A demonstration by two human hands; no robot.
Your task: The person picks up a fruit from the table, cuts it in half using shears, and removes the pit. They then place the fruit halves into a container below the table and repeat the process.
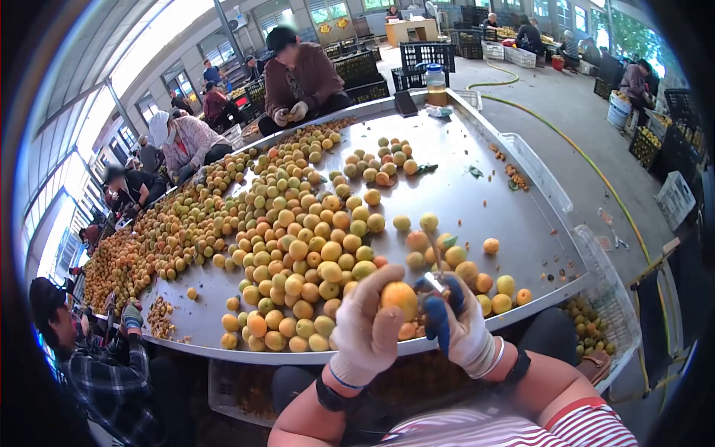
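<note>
My left hand [368,328], in a white glove with tan fingers, holds an orange persimmon [399,299] between thumb and fingers. In my gloved right hand [472,331] is a pair of pruning shears [438,316] with blue handles, my fingers closed round them. Their metal part points at the fruit, close beside it. Both hands are over the near edge of the metal table [439,197]. A large heap of persimmons [298,253] spreads in front of my left hand, and several more lie just beyond my right.
A jar [436,83] and a dark flat object [406,104] stand at the table's far corner. Opposite sits a person [305,82]; another in a plaid sleeve [108,380] works at left. Crates [596,328] flank the table, and a yellow hose [573,149] crosses the floor.
</note>
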